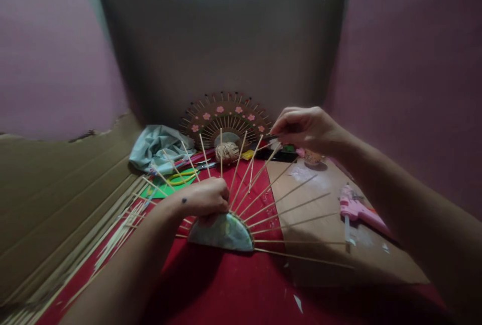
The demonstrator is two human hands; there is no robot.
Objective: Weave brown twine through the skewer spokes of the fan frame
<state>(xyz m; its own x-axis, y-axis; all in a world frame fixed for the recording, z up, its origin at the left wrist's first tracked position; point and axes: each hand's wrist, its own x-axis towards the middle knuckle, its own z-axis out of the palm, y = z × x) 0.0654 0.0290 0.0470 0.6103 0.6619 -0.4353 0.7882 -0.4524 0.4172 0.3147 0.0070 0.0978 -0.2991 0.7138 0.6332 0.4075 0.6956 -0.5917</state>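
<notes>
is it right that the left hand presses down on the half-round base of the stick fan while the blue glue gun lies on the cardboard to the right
Not quite: the glue gun is pink, not blue, as the head view shows. The rest holds: the left hand presses on the half-round base of the stick fan, and the gun lies on the cardboard to the right.

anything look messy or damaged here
Small white scraps lie scattered on the red cloth, and the cardboard wall at left has a ragged torn top edge. A crumpled pale cloth sits bunched at the back.
</notes>
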